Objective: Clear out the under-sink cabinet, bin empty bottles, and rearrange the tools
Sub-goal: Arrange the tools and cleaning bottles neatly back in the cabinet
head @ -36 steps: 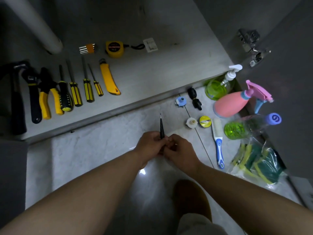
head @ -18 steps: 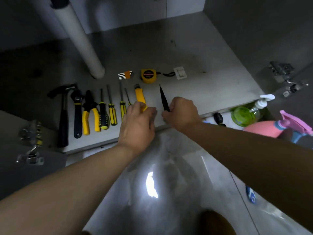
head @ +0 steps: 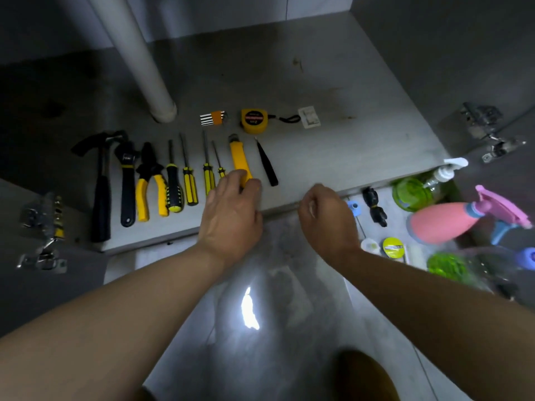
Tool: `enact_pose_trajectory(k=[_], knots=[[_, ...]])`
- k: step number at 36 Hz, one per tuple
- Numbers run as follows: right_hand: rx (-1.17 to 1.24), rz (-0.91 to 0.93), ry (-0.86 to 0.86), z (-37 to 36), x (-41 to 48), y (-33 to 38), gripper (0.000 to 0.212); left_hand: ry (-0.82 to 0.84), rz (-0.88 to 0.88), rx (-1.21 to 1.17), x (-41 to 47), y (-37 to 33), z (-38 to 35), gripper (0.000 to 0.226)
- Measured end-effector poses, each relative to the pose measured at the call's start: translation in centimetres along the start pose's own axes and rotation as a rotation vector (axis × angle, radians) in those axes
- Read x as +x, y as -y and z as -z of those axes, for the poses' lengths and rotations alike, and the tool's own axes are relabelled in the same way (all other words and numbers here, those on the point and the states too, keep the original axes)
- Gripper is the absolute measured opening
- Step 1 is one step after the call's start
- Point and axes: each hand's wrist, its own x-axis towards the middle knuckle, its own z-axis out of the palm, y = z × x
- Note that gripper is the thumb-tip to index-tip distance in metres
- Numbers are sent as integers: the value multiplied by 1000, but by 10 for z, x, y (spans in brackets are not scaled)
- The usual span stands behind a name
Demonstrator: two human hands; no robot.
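On the cabinet floor point(head: 333, 146) lies a row of tools: hammer point(head: 101, 186), wrench point(head: 127, 183), pliers point(head: 150, 183), several screwdrivers point(head: 188, 180), a yellow utility knife point(head: 238, 157) and a slim black pointed tool point(head: 266, 164). Behind the row sit a hex key set point(head: 212, 118), a yellow tape measure point(head: 254, 120) and a small white plate point(head: 309, 117). My left hand point(head: 231, 212) pinches the near end of the utility knife between finger and thumb. Just right of the black tool, over the cabinet's front edge, my right hand point(head: 327, 218) hangs loosely curled and holds nothing.
A white drain pipe point(head: 139, 59) stands at the back left. On the tiled floor to the right are a green pump bottle point(head: 414, 192), a pink spray bottle point(head: 443, 222), a green bottle with a blue cap point(head: 454, 266), black clips point(head: 375, 208) and a yellow roll point(head: 392, 246). Door hinges point(head: 486, 128) flank the opening.
My right hand carried the black pointed tool from the floor into the cabinet, laid it beside the knife and let go. My left hand moved to the knife's end.
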Motion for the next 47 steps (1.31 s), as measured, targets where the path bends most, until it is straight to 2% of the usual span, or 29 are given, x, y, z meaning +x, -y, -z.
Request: enact_pose_trajectory(k=[3,7,9,12,14,18,20,23,26,28,31,32,34,35,37,39,40,43,47], knots=[[-135,-23,-15,20,-34,-56,8,-32,-139,-26,-4,-13,-5,50],[-360,-218,65,45,-52,-117,40,29,-297,-103,-16,-40,-20,45],[-398,-244,142,52,-53,-133,46,66,-314,-177,-25,-54,-28,43],[-384,-212,251,52,-50,-143,38,160,-290,-289,-36,-70,-41,38],[-376,-200,250,47,-47,-142,28,244,-237,-381,-42,-78,-51,35],[-346,-180,204,36,-42,-136,9,429,-22,-580,-50,-88,-70,33],[-274,-168,185,30,-43,-132,6,439,45,-619,-53,-89,-78,37],[-37,-250,224,26,-47,-119,5,471,91,-638,-53,-89,-85,62],[325,-390,464,26,-47,-102,7,504,145,-725,-50,-88,-86,79],[583,-440,599,27,-46,-90,10,473,171,-789,-48,-86,-84,67],[663,-463,677,29,-38,-83,15,380,240,-813,-45,-80,-80,36],[639,-462,640,29,-33,-83,14,352,278,-803,-44,-77,-79,32],[453,-410,421,28,-19,-91,14,317,356,-778,-42,-71,-77,30],[285,-353,291,29,-11,-96,10,314,386,-785,-41,-68,-77,29],[-58,-257,169,31,3,-104,27,321,419,-821,-40,-63,-75,28],[-244,-228,222,33,16,-111,44,334,438,-857,-40,-59,-72,28],[-288,-209,261,34,23,-113,45,343,443,-875,-40,-57,-71,29],[-385,-123,359,31,35,-118,33,352,454,-911,-40,-55,-67,30],[-462,-51,395,26,37,-116,20,336,455,-962,-37,-53,-61,33]])
